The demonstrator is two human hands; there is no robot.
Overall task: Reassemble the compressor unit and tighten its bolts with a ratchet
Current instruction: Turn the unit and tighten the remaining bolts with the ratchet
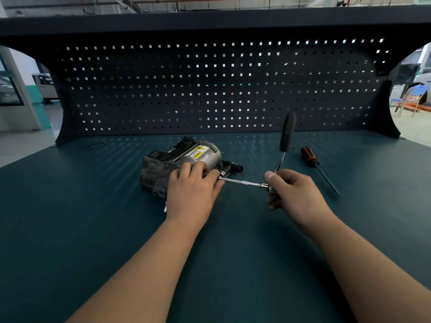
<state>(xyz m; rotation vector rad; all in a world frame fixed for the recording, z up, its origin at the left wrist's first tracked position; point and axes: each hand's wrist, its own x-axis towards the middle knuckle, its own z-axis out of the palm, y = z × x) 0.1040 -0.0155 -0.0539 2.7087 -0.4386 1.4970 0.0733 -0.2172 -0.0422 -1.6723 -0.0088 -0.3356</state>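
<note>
Holding the compressor, left hand — right hand grips ratchet.

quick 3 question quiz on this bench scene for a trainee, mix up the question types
1. True or false: the screwdriver lies right of the ratchet.
2. The right hand grips: A the ratchet, B the screwdriver, C nothing.
3. Fill in: the left hand holds the ____.
Key: 1 true; 2 A; 3 compressor unit.
</note>
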